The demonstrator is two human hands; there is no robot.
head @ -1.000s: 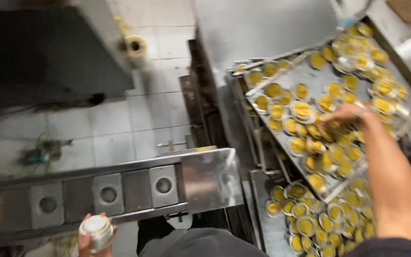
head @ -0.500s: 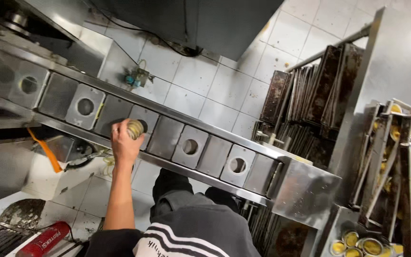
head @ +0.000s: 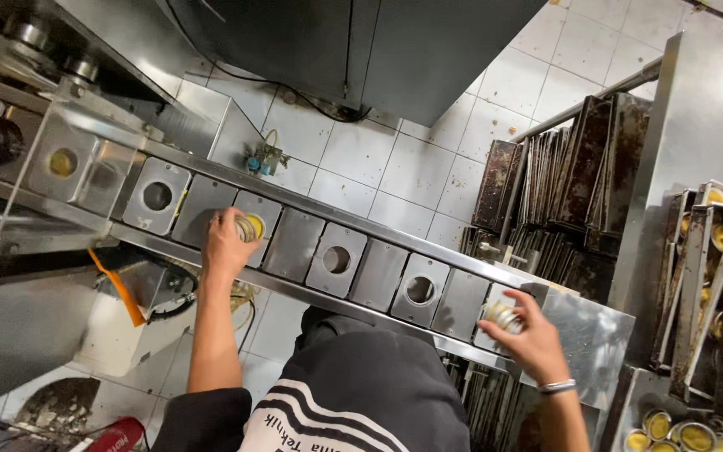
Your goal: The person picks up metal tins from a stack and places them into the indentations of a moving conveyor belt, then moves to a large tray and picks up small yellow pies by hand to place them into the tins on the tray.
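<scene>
A: What sits nearest, at the bottom of the frame?

B: The person's dark top with white stripes (head: 353, 402). At lower right, the right hand (head: 529, 339) curls closed around a small tin (head: 505, 316), at the end plate of the conveyor (head: 294, 243).

A: And the left hand?

B: The left hand (head: 226, 243), left of centre, has its fingers wrapped around another tin (head: 250, 228), holding it right at a hole in a plate. That tin shows yellow filling.

A: The conveyor?

B: A row of steel plates with round holes runs from upper left to lower right. One hole (head: 63, 161) at far left shows yellow.

A: Farther off?

B: Stacked dark trays (head: 562, 192) stand at upper right; trays of yellow-filled tins (head: 717, 243) are on the right edge, over a white tiled floor (head: 395, 159).
</scene>
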